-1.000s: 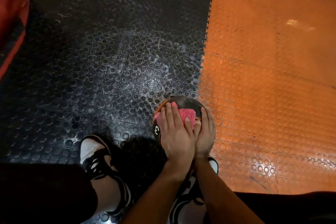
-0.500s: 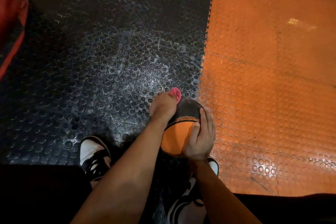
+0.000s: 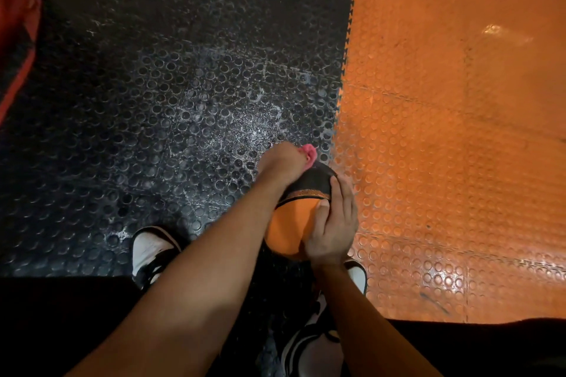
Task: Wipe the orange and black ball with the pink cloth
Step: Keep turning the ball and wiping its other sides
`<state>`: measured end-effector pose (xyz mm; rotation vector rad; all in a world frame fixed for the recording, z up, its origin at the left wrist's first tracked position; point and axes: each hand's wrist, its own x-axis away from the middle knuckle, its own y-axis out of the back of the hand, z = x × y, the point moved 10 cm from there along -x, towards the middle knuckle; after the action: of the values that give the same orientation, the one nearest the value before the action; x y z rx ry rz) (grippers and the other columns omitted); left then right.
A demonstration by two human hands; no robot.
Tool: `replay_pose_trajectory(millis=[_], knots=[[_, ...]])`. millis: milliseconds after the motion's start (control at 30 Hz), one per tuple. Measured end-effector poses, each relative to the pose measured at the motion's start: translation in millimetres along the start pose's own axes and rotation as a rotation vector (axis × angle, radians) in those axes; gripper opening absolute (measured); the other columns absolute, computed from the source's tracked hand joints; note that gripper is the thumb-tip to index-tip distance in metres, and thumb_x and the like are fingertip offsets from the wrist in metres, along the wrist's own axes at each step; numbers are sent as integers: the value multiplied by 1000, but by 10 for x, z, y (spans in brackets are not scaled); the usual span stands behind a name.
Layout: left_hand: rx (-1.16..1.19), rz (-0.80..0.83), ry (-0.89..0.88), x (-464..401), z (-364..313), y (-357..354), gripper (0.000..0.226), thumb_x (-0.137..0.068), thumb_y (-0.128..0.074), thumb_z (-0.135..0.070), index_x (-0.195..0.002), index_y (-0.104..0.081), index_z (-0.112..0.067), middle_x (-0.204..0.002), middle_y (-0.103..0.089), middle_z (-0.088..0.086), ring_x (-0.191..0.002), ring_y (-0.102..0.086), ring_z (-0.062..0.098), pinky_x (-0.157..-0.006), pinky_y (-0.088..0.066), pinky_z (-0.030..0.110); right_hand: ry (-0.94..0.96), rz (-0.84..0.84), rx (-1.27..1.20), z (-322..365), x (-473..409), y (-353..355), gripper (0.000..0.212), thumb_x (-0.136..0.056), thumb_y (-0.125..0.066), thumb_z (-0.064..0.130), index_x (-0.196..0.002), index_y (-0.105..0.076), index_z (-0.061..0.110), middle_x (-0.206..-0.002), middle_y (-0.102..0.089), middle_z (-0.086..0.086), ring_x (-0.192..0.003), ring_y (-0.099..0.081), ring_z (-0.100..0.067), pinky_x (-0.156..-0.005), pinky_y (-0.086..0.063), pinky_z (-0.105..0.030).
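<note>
Ball (image 3: 289,223) cradled by right hand (image 3: 333,223); left hand (image 3: 280,162) presses pink cloth (image 3: 308,153).

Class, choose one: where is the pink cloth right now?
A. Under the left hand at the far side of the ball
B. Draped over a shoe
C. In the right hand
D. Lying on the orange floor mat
A: the pink cloth peeks out beyond the left hand on the ball's far black side; the right hand only steadies the ball.

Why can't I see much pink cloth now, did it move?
Yes. The pink cloth went from the ball's near top to its far side, toward the black mat, gripped by the left hand.
</note>
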<state>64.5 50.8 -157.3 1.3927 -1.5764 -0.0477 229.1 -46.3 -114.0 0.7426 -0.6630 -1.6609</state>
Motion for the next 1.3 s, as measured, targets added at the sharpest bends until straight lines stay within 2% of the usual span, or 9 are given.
replay_pose_trajectory(millis=[233, 433, 533, 633, 800, 933, 1100, 1200, 1300], knots=[[-120, -127, -62, 130, -20, 91, 48, -107, -39, -48, -92, -69, -14, -79, -66, 2, -72, -62, 18, -61, -52, 29, -12, -8, 33, 101, 23, -5, 56, -104, -34, 33, -152, -53, 14, -160, -49, -3, -152, -37, -24, -123, -30, -54], [-209, -390, -355, 936, -253, -90, 52, -106, -33, -35, -149, -50, -9, -156, -47, 8, -147, -36, 25, -123, -27, 46, 5, 32, 0, -35, -10, -21, 57, -108, -27, 36, -153, -50, 10, -160, -48, -4, -150, -40, -27, -119, -34, -56], [-142, -380, -332, 847, -255, -12, 48, -104, -38, -33, -138, -61, -9, -141, -61, 9, -132, -53, 24, -111, -44, 43, 28, 20, -45, -48, -19, 15, 55, -106, -30, 31, -152, -52, 10, -158, -51, -6, -149, -42, -27, -119, -34, -56], [34, -208, -136, 395, -106, 96, 33, -106, -45, -36, -95, -69, -16, -88, -70, -1, -76, -66, 11, -62, -54, 28, -13, 4, -81, -95, -25, 58, 54, -104, -33, 29, -151, -54, 11, -157, -51, -5, -149, -42, -24, -120, -34, -54], [655, 190, 281, -161, 813, -356, 39, -105, -45, -36, -94, -72, -10, -97, -75, 5, -85, -72, 10, -79, -57, 27, 54, -24, -143, -110, -24, 126, 52, -103, -36, 21, -148, -55, 4, -155, -53, -9, -149, -43, -23, -120, -36, -54], [605, -65, 377, 284, 1090, -271, 50, -108, -38, -46, -93, -68, -10, -74, -60, 3, -65, -58, 16, -55, -43, 27, 21, -25, -155, -178, -54, 123, 51, -104, -34, 21, -149, -55, 6, -156, -52, -7, -148, -44, -22, -120, -36, -52], [551, -600, 154, 1151, 747, -260, 43, -107, -44, -33, -144, -56, -15, -146, -57, 8, -133, -53, 25, -104, -41, 27, -15, -2, -192, -324, -107, 162, 48, -106, -35, 13, -150, -53, 4, -156, -50, -11, -148, -43, -22, -123, -34, -44], [566, -668, 31, 1344, 562, -314, 49, -108, -42, -34, -154, -43, -18, -159, -43, 4, -148, -36, 19, -114, -17, 8, -148, 132, -120, -429, -162, 159, 54, -107, -29, 30, -157, -46, 18, -163, -41, -6, -153, -33, -18, -126, -27, -44], [543, -658, -116, 1367, 440, -333, 52, -107, -42, -32, -156, -41, -14, -162, -39, 2, -152, -29, 15, -123, -16, 19, -369, 188, 16, -479, -286, 141, 72, -97, -19, 51, -155, -47, 20, -162, -42, -11, -152, -33, -29, -125, -27, -51]])
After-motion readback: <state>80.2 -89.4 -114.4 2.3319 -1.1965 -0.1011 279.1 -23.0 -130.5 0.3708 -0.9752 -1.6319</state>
